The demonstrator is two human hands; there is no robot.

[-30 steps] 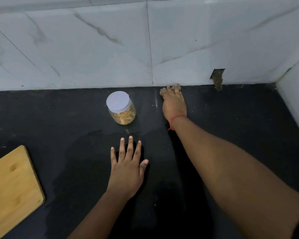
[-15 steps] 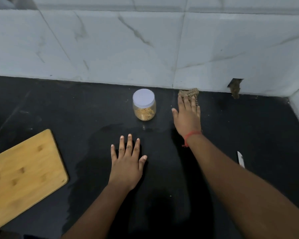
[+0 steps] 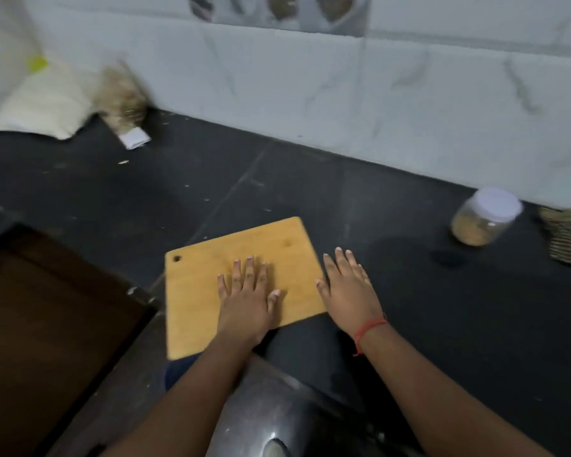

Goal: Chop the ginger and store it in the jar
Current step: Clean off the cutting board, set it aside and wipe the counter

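Left hand [image 3: 244, 301] lies flat, fingers spread, on the cutting board [image 3: 211, 291]; right hand [image 3: 346, 288] is open too, fingers straight, at the board's right edge, holding nothing. Jar [image 3: 483, 217] w/ lid on, chopped ginger inside, stands on the counter [image 3: 310, 179] well off to the right & farther back, near the wall. Right hand is nearer it. Task looks about done.

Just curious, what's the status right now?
Left hand flat on cutting board. Right hand open beside it. Jar lidded, ginger inside. Nothing in the way.
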